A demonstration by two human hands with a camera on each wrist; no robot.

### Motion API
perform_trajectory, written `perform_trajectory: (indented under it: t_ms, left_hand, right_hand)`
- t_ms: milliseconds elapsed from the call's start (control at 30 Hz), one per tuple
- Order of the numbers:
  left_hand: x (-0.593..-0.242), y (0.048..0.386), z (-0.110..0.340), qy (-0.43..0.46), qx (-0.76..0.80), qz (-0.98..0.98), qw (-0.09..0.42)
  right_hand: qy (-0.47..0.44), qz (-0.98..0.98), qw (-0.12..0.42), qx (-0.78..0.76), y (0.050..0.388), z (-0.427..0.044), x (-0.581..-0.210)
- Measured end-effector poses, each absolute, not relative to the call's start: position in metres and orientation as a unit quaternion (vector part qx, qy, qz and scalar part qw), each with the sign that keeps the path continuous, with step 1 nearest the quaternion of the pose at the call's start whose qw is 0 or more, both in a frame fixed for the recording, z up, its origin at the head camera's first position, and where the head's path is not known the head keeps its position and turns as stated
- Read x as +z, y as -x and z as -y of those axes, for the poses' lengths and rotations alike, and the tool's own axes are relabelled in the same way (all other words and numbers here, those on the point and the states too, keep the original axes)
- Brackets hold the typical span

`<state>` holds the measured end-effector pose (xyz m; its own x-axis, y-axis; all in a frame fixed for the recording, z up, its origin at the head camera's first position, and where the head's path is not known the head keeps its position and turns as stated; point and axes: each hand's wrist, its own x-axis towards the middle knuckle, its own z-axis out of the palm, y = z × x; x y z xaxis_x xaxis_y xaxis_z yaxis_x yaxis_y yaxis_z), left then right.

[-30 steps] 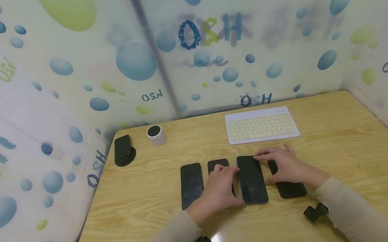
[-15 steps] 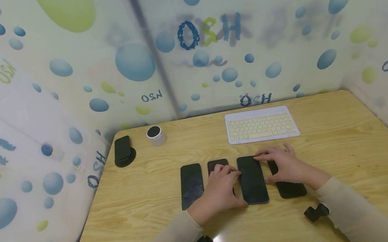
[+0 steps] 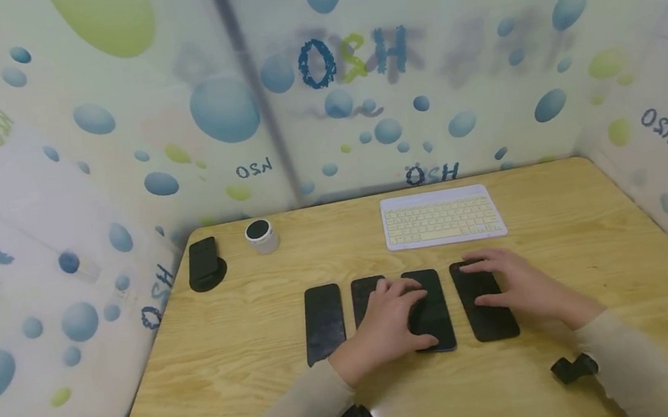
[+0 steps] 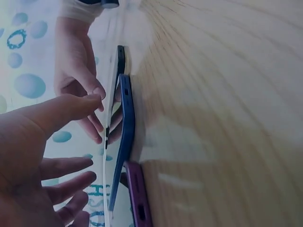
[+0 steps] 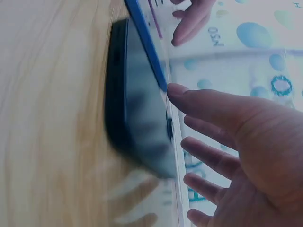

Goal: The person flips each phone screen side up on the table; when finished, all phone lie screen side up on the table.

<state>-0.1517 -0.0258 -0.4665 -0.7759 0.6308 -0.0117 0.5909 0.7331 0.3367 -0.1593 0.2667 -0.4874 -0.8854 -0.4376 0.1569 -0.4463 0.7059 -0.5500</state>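
Observation:
In the head view, several dark smartphones lie in a row on the wooden table. The leftmost phone [image 3: 324, 324] is in full sight, while my left hand [image 3: 384, 328] partly covers the second phone [image 3: 365, 292]. That hand hovers with spread fingers over the third phone [image 3: 439, 314], whose edge looks blue in the left wrist view. My right hand [image 3: 524, 285] is above the fourth phone [image 3: 489, 318], thumb and fingers apart. Both wrist views show the fingers off the phones. A purple-edged phone [image 4: 138, 194] sits beside the blue-edged one in the left wrist view.
Behind the row lies a white keyboard [image 3: 443, 217]. A small white cylinder with a black top [image 3: 262, 237] and a black stand with an upright slab [image 3: 205, 264] are at the back left. Patterned walls border the table [image 3: 208, 408].
Both hands have come away from the third phone's edges. My left hand has shifted right over that phone, and my right hand has drawn right over the fourth. The head view has turned slightly.

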Motion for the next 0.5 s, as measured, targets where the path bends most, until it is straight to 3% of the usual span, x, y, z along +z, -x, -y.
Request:
perform_trajectory:
  t_ms: [300,500]
  left_hand:
    - [-0.476,0.152,-0.006,-0.377,0.115,-0.916,0.071]
    - [-0.473,0.152,-0.023,-0.375,0.09,-0.92,0.074]
  right_hand:
    - [-0.204,0.931,-0.018,0.303,0.149,-0.297,-0.488]
    - [-0.253,0.924,0.024,0.286,0.151,-0.307,-0.494]
